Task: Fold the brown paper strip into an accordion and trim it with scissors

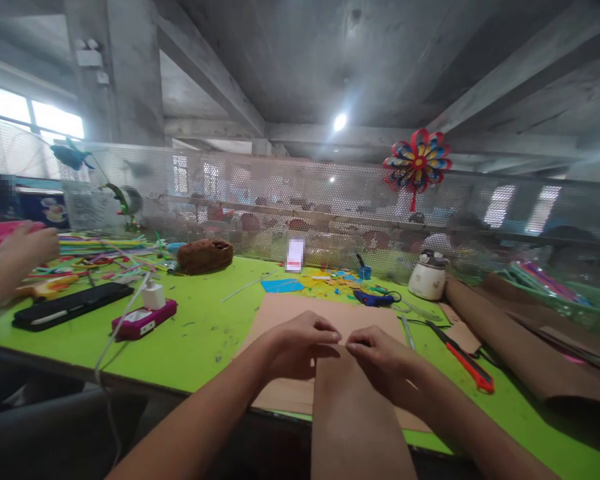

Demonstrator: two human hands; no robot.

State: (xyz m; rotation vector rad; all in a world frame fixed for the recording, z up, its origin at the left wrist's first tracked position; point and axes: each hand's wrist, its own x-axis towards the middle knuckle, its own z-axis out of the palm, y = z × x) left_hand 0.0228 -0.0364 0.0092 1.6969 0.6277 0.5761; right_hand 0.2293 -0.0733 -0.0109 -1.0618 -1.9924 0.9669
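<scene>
The brown strip is pinched at its twelve-o'clock edge by left hand and right hand; it seems light, easily creased, best held there.

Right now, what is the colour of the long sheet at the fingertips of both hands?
The sheet is plain brown; the head view shows it best.

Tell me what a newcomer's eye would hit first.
Probably the multicoloured flower ornament, vivid against the grey mesh partition, upper right. Next, the person's left hand and right hand, close together at the far end of a brown sheet, front and centre. Then the red utility knife on the green table, at right.
</scene>
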